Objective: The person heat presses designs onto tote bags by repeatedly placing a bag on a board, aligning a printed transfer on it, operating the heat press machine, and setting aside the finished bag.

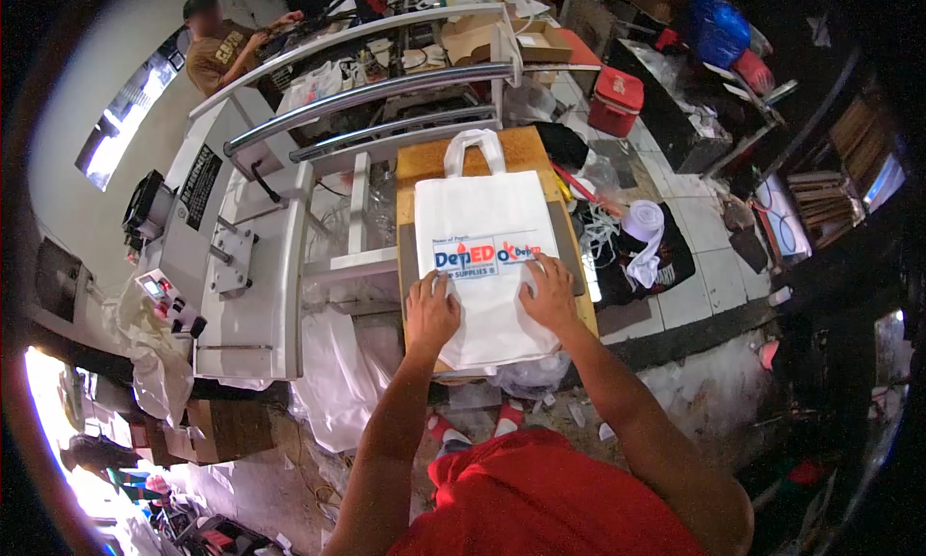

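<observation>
A white tote bag with looped handles lies flat on a wooden board, its handles pointing away from me. Blue and red lettering reading "DepED" and "SUPPLIES" runs across the middle of the bag. My left hand rests on the bag's left edge, fingers stretched forward beside the print. On the other side, my right hand lies on the bag just below the right end of the lettering, fingers spread. Neither hand is closed around anything.
A white metal machine frame with steel bars stands to the left, its control box lit. White bags hang below it. A white roll and a red cooler sit rightward. Another person works behind.
</observation>
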A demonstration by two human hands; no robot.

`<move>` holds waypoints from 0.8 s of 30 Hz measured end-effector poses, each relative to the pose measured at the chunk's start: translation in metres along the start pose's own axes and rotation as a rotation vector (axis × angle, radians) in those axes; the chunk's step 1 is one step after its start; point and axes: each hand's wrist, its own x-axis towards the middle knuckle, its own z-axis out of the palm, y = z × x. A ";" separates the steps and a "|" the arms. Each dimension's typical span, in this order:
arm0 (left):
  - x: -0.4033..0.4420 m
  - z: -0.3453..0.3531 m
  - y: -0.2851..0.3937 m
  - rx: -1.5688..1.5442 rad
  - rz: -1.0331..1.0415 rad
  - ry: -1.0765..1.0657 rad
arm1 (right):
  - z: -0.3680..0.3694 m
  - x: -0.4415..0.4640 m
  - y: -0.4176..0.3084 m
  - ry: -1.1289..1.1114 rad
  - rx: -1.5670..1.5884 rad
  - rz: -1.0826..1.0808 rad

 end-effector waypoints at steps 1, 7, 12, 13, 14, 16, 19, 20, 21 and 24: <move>0.000 -0.001 0.000 0.001 0.000 0.000 | 0.000 0.000 0.000 -0.006 -0.006 0.006; 0.001 -0.001 -0.001 -0.005 -0.008 -0.016 | -0.002 0.001 -0.001 -0.017 0.026 0.007; 0.002 -0.004 0.003 0.006 -0.028 -0.037 | 0.001 0.000 -0.001 -0.004 0.019 0.006; 0.002 -0.004 0.004 0.001 -0.022 -0.038 | 0.001 0.000 0.000 0.000 0.018 0.012; 0.002 -0.003 0.003 -0.001 -0.013 -0.024 | 0.000 -0.001 0.001 0.002 0.014 0.017; 0.001 -0.002 0.001 -0.002 -0.001 -0.010 | 0.000 -0.001 0.001 0.005 0.014 0.004; 0.001 -0.004 0.002 -0.022 0.002 -0.006 | 0.001 0.000 0.002 -0.018 0.033 0.008; 0.002 -0.004 0.001 -0.030 0.004 -0.001 | 0.000 0.000 0.002 -0.018 0.033 0.008; 0.001 -0.003 0.001 -0.037 0.006 0.004 | 0.000 0.000 0.002 -0.012 0.038 0.012; 0.002 -0.011 0.002 -0.067 0.020 0.043 | 0.000 0.004 0.003 0.047 0.068 0.017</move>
